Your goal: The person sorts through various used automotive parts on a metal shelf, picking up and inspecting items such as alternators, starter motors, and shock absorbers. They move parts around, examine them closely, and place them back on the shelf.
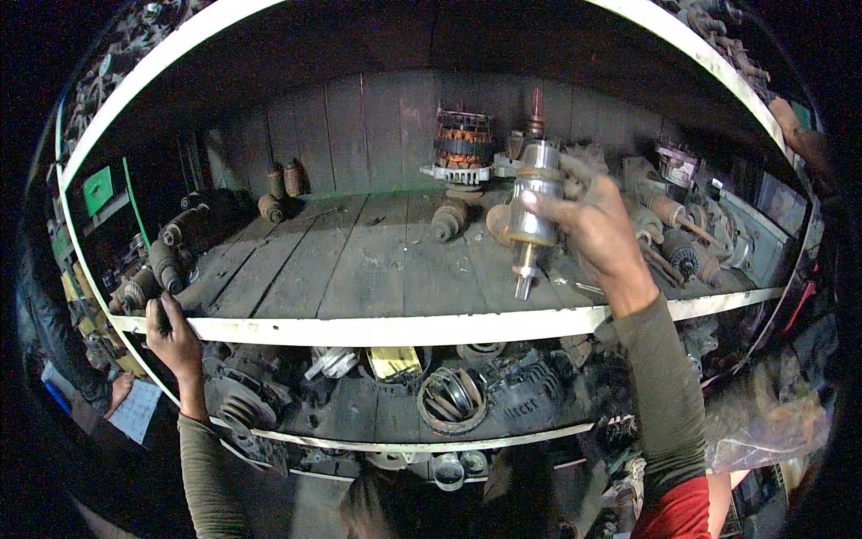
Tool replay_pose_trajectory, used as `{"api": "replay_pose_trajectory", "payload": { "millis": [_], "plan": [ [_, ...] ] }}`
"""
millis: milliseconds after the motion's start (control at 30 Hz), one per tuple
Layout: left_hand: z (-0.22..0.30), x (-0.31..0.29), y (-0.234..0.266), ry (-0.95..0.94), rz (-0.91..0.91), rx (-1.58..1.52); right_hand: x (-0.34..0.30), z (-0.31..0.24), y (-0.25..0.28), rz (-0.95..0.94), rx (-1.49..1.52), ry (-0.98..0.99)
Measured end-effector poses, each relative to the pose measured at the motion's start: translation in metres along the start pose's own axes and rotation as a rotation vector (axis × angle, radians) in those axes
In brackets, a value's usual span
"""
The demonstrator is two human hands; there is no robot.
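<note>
My right hand (603, 235) is closed around a shiny, stepped metal cylinder (536, 193), which looks like a starter motor part. It is held nearly upright above the shelf, with a narrow toothed shaft end pointing down. My thumb lies across its middle; the palm side hides part of it. At the left, my left hand (172, 334) grips the white front rail (386, 331) of the shelf, fingers bent over its top. Behind the held part sits an alternator stator (462, 144) with orange copper windings. A rusty cylindrical part (450, 219) lies on the boards (346, 260).
Dirty cylindrical parts (164, 265) line the shelf's left side; several motor parts (684, 256) crowd its right. The lower shelf holds a pulley (241, 406), a ring-shaped coil (452, 402) and alternator housings (525, 393). Another person's hand (790, 121) is at the upper right frame.
</note>
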State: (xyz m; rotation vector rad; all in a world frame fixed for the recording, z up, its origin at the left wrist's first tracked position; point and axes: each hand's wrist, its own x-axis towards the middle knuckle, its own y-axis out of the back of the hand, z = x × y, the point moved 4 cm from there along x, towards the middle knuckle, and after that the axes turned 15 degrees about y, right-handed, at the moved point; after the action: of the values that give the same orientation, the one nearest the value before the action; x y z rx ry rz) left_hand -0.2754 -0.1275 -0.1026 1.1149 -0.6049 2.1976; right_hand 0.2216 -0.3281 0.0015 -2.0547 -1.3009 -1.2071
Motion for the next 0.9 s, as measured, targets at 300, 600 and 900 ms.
{"api": "replay_pose_trajectory", "payload": {
  "millis": [300, 600, 900],
  "plan": [
    [-0.004, -0.001, -0.002, -0.112, 0.054, 0.052, 0.030, -0.007, 0.028, -0.095, -0.941, 0.119],
    [-0.009, 0.000, -0.001, 0.002, 0.029, 0.022, -0.005, 0.002, 0.018, -0.262, -1.243, 0.209],
    [0.007, 0.001, 0.005, -0.151, 0.074, 0.104, -0.009, -0.014, -0.003, -0.353, -1.269, 0.153]
  ]
}}
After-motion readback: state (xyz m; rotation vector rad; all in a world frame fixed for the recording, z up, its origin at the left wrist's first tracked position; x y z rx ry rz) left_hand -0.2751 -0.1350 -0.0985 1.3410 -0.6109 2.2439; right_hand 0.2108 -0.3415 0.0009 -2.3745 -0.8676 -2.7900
